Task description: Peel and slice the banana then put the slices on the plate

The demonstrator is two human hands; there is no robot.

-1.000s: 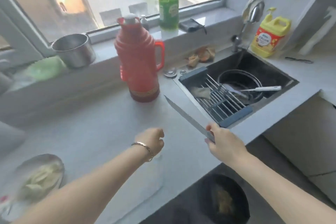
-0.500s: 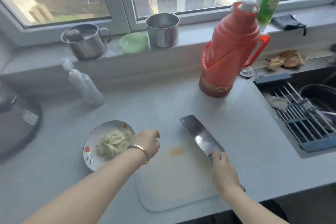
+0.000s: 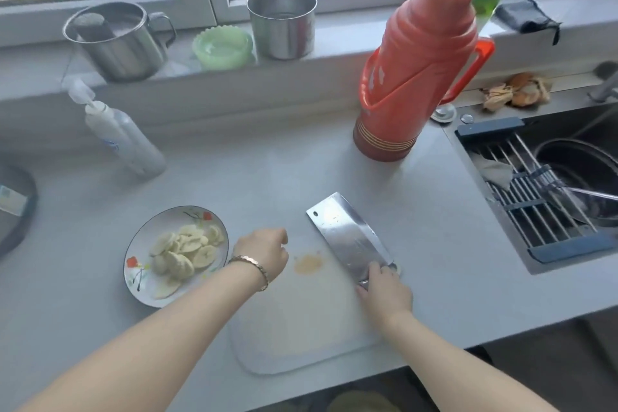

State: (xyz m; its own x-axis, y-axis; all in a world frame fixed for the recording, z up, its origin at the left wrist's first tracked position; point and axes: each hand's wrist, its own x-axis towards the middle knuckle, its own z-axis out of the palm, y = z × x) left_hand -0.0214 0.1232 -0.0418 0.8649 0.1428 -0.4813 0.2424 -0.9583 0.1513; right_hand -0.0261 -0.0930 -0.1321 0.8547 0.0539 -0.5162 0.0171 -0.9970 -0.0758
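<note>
One heap of pale banana slices [image 3: 187, 249] lies on one round white flowered plate [image 3: 140, 294] just left of the curled, seemingly empty left hand [image 3: 264, 252]; the right hand [image 3: 384, 291], well apart, grips one steel cleaver [image 3: 347, 241].

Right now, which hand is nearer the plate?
Left. The left hand is just right of the plate; the right hand is farther right, gripping the cleaver.

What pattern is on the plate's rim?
White plate with red and green flower motifs, clearest in the head view.
</note>
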